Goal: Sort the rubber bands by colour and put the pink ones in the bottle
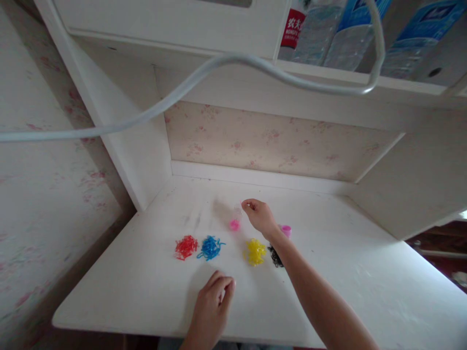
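My right hand (257, 214) reaches over the table with thumb and fingertips pinched together. A faint pink bit, which looks like a small rubber band, shows at the fingertips. Just left of them stands a small clear container (238, 212) with pink bands (234, 225) at its near end. My left hand (215, 299) lies near the front edge, fingers curled in, with nothing visible in it. Between the hands are piles of small rubber bands: red (186, 247), blue (211, 248) and yellow (256, 252). A black pile (275, 256) is partly hidden by my right forearm.
A pink-purple cup-like object (286, 231) stands behind my right wrist. The white table (350, 272) is enclosed by side panels and a back wall. A pale cable (233, 59) hangs across the upper view, before a shelf with water bottles (317, 34).
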### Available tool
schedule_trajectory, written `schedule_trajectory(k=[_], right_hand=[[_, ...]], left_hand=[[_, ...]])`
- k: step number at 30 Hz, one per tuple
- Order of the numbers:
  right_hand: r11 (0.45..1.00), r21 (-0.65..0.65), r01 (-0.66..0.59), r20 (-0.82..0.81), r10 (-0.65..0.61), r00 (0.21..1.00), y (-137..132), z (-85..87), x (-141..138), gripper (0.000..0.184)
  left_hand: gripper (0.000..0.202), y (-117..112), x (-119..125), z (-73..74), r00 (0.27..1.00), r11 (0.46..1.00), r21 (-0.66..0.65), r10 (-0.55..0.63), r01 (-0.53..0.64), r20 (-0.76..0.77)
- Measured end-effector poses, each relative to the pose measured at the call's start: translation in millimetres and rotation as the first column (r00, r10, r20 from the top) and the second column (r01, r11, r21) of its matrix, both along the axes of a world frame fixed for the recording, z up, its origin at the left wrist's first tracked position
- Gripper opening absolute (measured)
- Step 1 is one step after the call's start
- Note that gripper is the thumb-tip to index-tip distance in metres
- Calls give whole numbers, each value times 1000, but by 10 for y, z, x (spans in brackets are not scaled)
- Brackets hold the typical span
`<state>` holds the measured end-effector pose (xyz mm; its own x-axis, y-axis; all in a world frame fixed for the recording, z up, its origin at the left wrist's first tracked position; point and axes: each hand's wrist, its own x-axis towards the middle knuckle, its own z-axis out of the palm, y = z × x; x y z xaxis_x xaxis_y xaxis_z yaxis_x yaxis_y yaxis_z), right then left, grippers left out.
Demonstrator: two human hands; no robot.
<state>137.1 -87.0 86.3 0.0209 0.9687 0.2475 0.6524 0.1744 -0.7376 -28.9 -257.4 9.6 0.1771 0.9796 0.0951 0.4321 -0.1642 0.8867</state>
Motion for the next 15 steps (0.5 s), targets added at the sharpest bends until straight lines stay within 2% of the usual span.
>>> schedule_trajectory(k=[15], right_hand=[[1000,-29,11,-23,-12,1000,44,-63,21,29]], left_hand=[[32,1,-17,7,1000,1000,10,-7,7,-18]])
